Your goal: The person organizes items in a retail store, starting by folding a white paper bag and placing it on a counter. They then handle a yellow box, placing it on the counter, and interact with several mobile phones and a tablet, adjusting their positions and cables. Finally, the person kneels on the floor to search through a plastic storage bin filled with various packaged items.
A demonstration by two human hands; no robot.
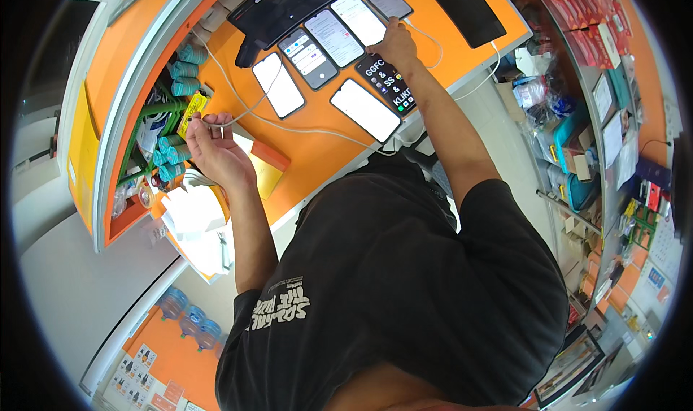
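Observation:
My left hand pinches a white charging cable near the left side of the orange desk. Over the back row of phones, my right hand reaches with fingers spread, at the lower edge of a smartphone with a white lit screen; whether it touches the glass I cannot tell. Several more smartphones lie face up, among them a white-screened one at the left, one with a settings panel, a dark-screened one with large lettering and a white-screened one nearest my body.
A black monitor or tablet stands behind the phones. A dark flat device lies at the right with a cable. Rolled teal packets, a yellow box and a bright white box are at the left. Stocked shelves line the right.

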